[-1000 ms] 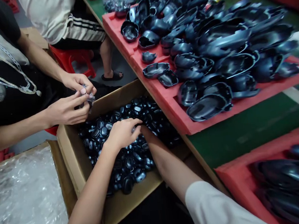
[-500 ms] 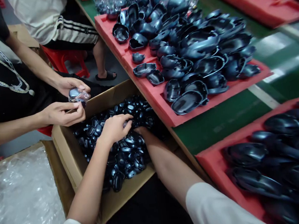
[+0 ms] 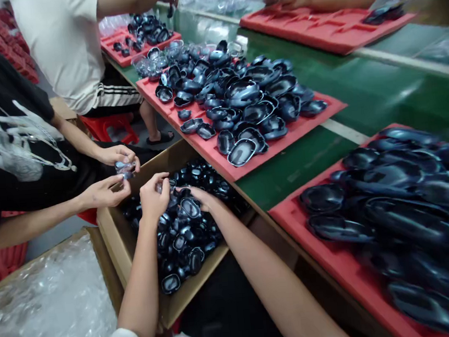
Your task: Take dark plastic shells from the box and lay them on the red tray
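Observation:
Both my hands are over an open cardboard box (image 3: 115, 246) filled with small, glossy dark-blue plastic shells (image 3: 183, 235). My left hand (image 3: 155, 196) is closed, its thumb and fingers curled together; a small glossy bit shows at the fingertips, too hidden to name. Just to its right, my right hand (image 3: 198, 197) has its fingers bent around an oval dark-blue plastic shell (image 3: 190, 207). Its fingertips are partly hidden among the pieces.
At left, a co-worker's hands (image 3: 106, 192) hold a small wrapped piece. A box of clear plastic bags (image 3: 51, 304) lies lower left. Red foam trays (image 3: 225, 171) loaded with dark shells stand along the green table (image 3: 288, 176). Other people sit farther back.
The view has tilted up, showing more of the table and people. My left fingers have drawn in from a spread reach, and my right hand has risen out of the pile with a shell.

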Demonstrator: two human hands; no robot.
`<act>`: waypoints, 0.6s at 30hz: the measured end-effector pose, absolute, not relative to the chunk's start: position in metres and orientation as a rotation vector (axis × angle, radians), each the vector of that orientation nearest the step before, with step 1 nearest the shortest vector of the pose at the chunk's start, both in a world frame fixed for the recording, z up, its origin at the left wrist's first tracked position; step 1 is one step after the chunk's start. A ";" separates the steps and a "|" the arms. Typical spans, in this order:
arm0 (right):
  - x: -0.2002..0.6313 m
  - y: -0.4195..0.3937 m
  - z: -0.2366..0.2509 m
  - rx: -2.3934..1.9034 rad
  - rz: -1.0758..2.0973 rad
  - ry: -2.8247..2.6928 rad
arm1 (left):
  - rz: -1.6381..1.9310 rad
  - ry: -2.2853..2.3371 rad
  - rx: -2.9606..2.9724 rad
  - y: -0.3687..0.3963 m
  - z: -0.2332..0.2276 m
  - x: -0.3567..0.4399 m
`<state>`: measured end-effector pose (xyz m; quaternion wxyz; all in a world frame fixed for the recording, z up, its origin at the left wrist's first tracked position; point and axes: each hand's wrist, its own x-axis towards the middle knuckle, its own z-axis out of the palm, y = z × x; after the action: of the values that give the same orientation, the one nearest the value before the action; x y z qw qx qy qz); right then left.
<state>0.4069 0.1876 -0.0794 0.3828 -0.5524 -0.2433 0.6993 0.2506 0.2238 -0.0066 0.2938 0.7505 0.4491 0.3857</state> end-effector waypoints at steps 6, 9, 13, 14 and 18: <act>0.367 0.149 -0.078 -1.636 1.685 -0.912 | 0.845 1.386 1.950 0.170 -0.032 0.197; 0.376 0.135 -0.076 -1.557 1.719 -0.958 | 0.719 1.510 1.893 0.143 -0.048 0.184; 0.387 0.118 -0.072 -1.346 1.625 -1.054 | 0.773 1.495 1.739 0.130 -0.053 0.187; 0.388 0.114 -0.072 -1.293 1.597 -1.065 | 0.791 1.453 1.702 0.130 -0.052 0.190; 0.386 0.095 -0.076 -1.052 1.561 -1.051 | 0.786 1.185 1.593 0.133 -0.044 0.201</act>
<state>0.3859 0.0947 -0.0755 0.4733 -0.4298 -0.4296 0.6378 0.2006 0.1330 -0.0444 0.4824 0.6535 0.4862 0.3223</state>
